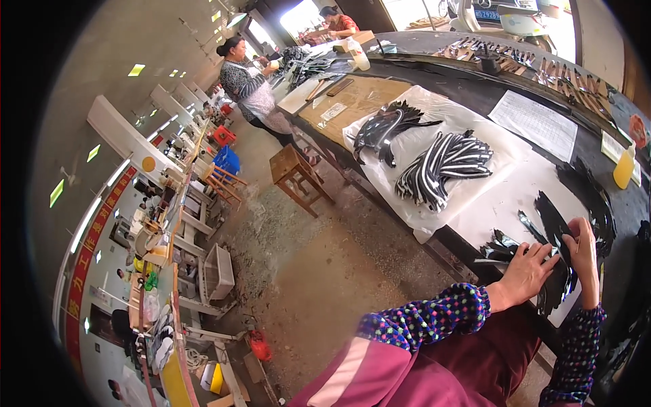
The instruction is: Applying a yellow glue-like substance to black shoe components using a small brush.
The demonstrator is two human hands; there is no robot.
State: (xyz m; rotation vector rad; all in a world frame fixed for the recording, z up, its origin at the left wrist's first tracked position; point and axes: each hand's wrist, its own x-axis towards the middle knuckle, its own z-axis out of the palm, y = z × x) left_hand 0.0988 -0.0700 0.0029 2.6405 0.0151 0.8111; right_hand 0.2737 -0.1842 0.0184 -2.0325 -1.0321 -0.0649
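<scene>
My left hand (527, 275) rests on black, shiny, leather-like pieces (500, 245) at the near edge of the table, its fingers stretched out and slightly bent over them. Close beside it, my right hand (582, 254) is closed, thumb and fingers pinched at a thin black strip (566, 279); the exact grip is partly hidden. Just beyond my fingers, more long black strips (553, 216) lie on a white sheet (468, 227). A larger heap of black pieces (597, 203) sits to the right of my hands.
Bundled black-and-white strips (444, 169) and black pieces (383, 132) lie on white plastic farther left. A printed paper (534, 125), a bottle of yellow liquid (624, 168) and a row of tools (569, 85) are beyond. A wooden stool (291, 169) and a standing person (247, 85) are left.
</scene>
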